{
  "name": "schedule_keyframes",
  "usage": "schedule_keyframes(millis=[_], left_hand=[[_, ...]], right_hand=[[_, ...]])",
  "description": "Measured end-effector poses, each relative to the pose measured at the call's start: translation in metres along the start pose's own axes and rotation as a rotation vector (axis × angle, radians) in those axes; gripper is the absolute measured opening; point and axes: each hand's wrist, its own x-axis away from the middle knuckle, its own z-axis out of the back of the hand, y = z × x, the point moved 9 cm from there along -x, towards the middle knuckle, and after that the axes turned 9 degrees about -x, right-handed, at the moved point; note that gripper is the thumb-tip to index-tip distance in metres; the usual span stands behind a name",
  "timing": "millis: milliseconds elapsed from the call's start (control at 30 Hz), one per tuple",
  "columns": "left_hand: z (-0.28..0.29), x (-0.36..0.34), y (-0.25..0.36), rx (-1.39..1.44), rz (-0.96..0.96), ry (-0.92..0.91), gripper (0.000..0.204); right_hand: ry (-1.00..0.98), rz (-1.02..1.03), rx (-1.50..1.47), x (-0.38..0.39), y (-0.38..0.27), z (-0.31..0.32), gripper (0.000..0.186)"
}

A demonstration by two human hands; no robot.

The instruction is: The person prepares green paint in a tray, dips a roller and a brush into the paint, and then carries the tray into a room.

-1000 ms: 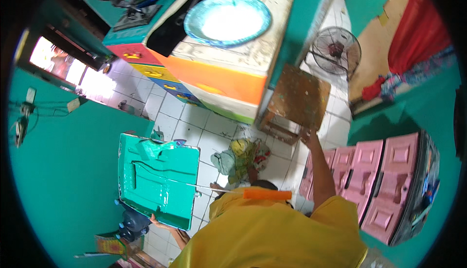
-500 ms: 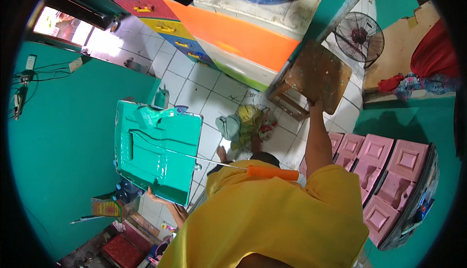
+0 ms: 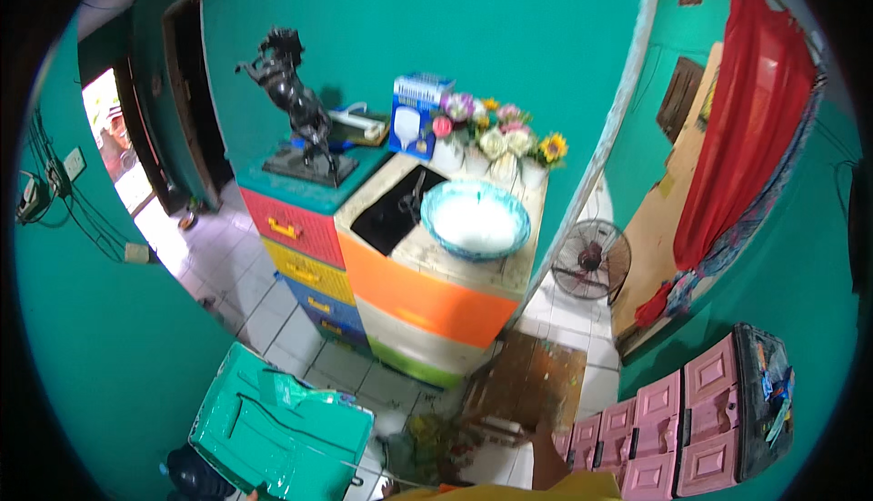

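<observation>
Lower in the view than half a second ago, the paint tray (image 3: 259,446), the stool (image 3: 532,374) and both arms now sit near the bottom edge, since the camera has tipped upward; a dark horse statue (image 3: 300,105), a blue box (image 3: 416,119) and flowers in white pots (image 3: 500,137) have come into sight. The teal-coated tray is at lower left, slanted, with a brush (image 3: 289,390) (thick with the same colour) lying across its upper part and a thin rod (image 3: 400,483) running from it toward the yellow shirt (image 3: 546,488). Only a sliver of the left hand (image 3: 253,495) shows, its fingers holding the tray's near rim. On the other side, the right hand (image 3: 544,430) is at the near edge of the brown, paint-specked stool; it is dark and blurred, so whether its fingers are spread or closed cannot be told. Beyond, a speckled turquoise basin (image 3: 477,251) rests on the multicoloured chest of drawers (image 3: 427,305), and a fan (image 3: 591,260) stands to the right of it.
</observation>
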Motion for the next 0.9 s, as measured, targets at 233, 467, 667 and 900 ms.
schedule_keyframes(millis=[233,467,667,900], left_hand=[[-0.030,-0.026,0.011,-0.011,0.078,-0.194,0.044],[-0.009,-0.035,0.037,0.094,0.052,-0.317,0.044],[0.024,-0.029,0.069,0.253,0.090,-0.477,0.044],[0.102,-0.082,0.059,-0.105,-0.262,-0.137,0.023]], right_hand=[[0.013,-0.112,0.026,0.013,0.052,0.040,0.051],[-0.105,-0.172,0.101,0.014,0.088,0.081,0.055],[-0.170,-0.136,0.048,0.008,0.113,0.136,0.061],[-0.104,-0.211,0.491,0.116,0.096,0.101,0.051]])
